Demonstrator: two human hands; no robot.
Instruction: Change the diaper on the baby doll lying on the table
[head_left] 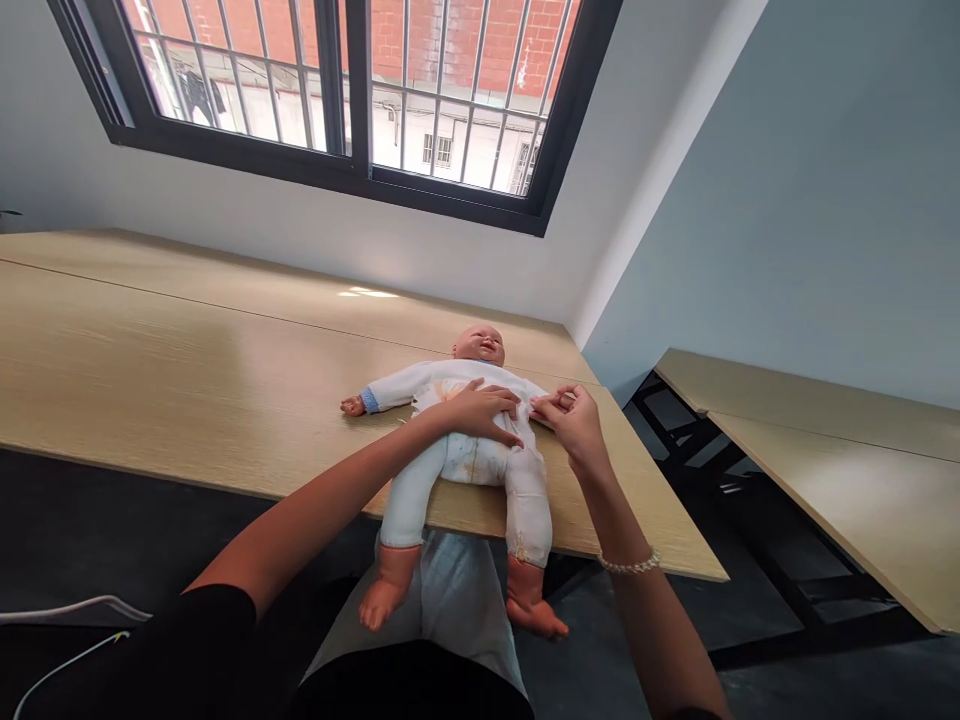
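Observation:
A baby doll (466, 455) in a white suit lies on its back on the wooden table (187, 360), head toward the window, legs hanging over the near edge. My left hand (484, 410) lies flat on the doll's belly, fingers stretched out. My right hand (574, 418), with a bead bracelet on the wrist, pinches the white cloth at the doll's side near its arm.
A second wooden table (847, 470) stands to the right across a gap with a dark frame beneath. A barred window (352, 90) is in the wall behind. A white cable (67, 655) lies at the lower left on the dark floor.

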